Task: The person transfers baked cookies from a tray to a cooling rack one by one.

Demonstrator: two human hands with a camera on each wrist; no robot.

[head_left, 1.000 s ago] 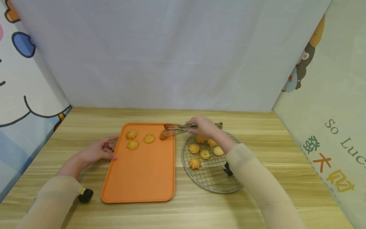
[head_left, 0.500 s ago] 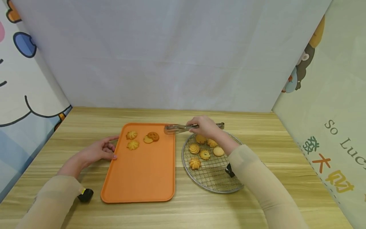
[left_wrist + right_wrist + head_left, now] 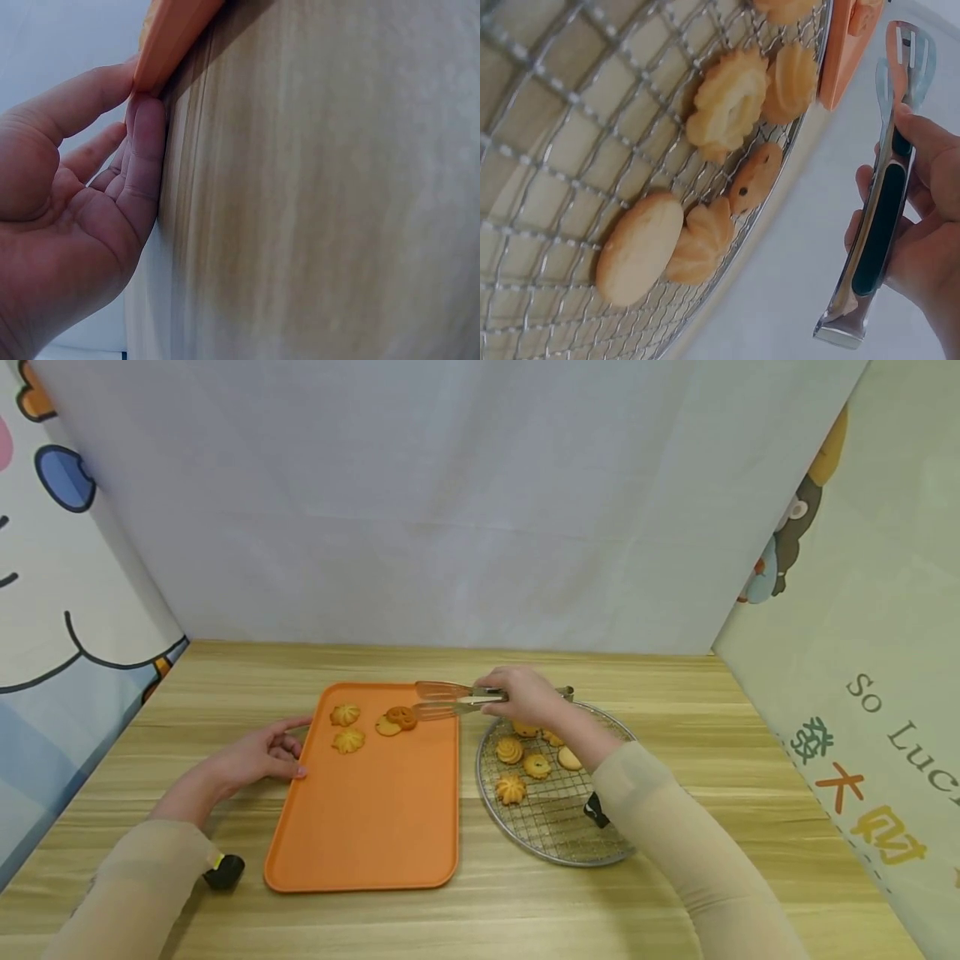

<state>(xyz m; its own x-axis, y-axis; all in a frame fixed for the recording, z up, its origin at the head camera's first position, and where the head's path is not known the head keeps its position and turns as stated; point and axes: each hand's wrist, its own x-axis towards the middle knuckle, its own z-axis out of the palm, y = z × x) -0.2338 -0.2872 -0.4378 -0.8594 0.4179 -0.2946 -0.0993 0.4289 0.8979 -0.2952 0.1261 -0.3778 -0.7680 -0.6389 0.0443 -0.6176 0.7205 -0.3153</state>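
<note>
My right hand holds metal serving tongs; in the right wrist view their dark grip lies in the fingers. The tongs' arms are spread apart, their slotted ends over the tray's upper right, beside a brown pretzel-shaped cookie. That cookie partly overlaps a flat round cookie on the orange tray. Two ridged cookies, one upper and one lower, lie at the tray's left. My left hand pinches the tray's left edge, thumb on the rim and fingers against its side.
A round wire rack stands right of the tray, bearing several cookies, among them a swirled one and a star-shaped one. My right forearm covers part of the rack. A pale cloth wall rises behind the wooden table.
The brown cookie went left from the tongs' ends onto the round cookie. The tongs drew back right, narrowed, then came left again and spread. My left hand stayed on the tray.
</note>
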